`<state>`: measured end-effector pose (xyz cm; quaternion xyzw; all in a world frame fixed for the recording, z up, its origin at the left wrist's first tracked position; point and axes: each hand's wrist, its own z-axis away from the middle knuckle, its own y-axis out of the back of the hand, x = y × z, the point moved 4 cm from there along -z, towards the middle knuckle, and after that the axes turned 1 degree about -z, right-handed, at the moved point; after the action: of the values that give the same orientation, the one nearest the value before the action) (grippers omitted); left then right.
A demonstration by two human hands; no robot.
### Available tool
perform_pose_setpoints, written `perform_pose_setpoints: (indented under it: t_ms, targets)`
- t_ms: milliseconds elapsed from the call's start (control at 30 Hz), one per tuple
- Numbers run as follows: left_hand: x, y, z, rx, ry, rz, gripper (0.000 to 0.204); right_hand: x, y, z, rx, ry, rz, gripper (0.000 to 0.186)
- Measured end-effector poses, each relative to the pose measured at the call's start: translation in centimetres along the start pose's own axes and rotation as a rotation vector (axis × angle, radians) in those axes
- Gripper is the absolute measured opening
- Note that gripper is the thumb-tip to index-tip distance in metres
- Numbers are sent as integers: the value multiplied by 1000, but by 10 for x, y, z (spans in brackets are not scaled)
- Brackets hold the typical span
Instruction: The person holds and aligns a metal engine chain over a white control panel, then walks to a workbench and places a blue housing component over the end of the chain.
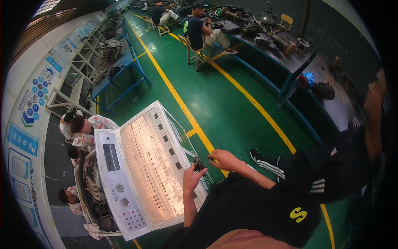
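A small dark, segmented part (199,163) is held upright in my left hand (192,177), with the thumb across its lower end. Its exact kind is too small to make out. My right hand (224,159) is just to the right of the part, fingers extended toward it and slightly bent. A narrow gap shows between those fingers and the part. Both hands are near the right edge of a large white training console (108,143) with a lit diagram panel (143,166), gauges and buttons.
Behind the console, an engine (93,182) and several people stand at the left. A seated person (199,29) is beyond a yellow floor line (253,99). Workbenches (265,68) with metal parts line the right, and a blue table (112,83) holds engine parts.
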<state>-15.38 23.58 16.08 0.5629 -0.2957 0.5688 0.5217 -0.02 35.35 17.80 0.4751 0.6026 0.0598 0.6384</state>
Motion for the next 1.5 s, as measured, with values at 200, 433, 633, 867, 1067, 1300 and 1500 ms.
perform_pose_setpoints:
  t_ms: [200, 433, 633, 867, 1067, 1300, 1500]
  targets:
    - [5, -5, 0, 88, 11, 115, 31, 2, -14, 2, -187, -12, 3, 35]
    - [1, -9, 6, 143, 77, 78, 28, 3, -27, 11, -252, -24, -32, 44]
    - [2, -16, 6, 99, 114, 80, 30, 10, -26, 18, -266, -67, -33, 45]
    - [-4, -36, 1, 87, 73, 108, 26, 16, -29, 31, -262, -108, -76, 49]
    - [17, -72, -6, 129, 63, 83, 34, 31, -5, 44, -134, -98, -212, 48]
    - [41, -136, -23, 201, 93, 88, 33, 85, 33, 79, -117, -121, -486, 47]
    - [84, -233, -56, 181, 62, 88, 29, 144, 108, 126, 12, -209, -528, 43]
